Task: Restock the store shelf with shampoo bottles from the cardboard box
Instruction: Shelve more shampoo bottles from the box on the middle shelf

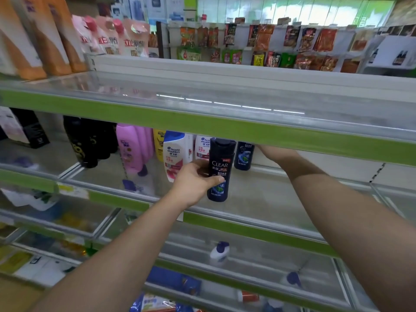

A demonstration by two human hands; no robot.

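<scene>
Left hand holds a Clear bottle at the shelf, right hand reaches deep inside.

The left hand (194, 179), arm stretched forward, wraps the dark Clear shampoo bottle (220, 169) upright just above the shelf (258, 194) front. The right hand (269, 152) reaches further back, fingers hidden under the upper green rail (225, 128), grip unclear, beside a second Clear bottle (244, 155). Head & Shoulders bottles (176, 154) stand left.

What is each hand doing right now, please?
Left hand: closed around the dark CLEAR shampoo bottle.
Right hand: reaches under the green shelf edge; fingers hidden, cannot tell.
</scene>
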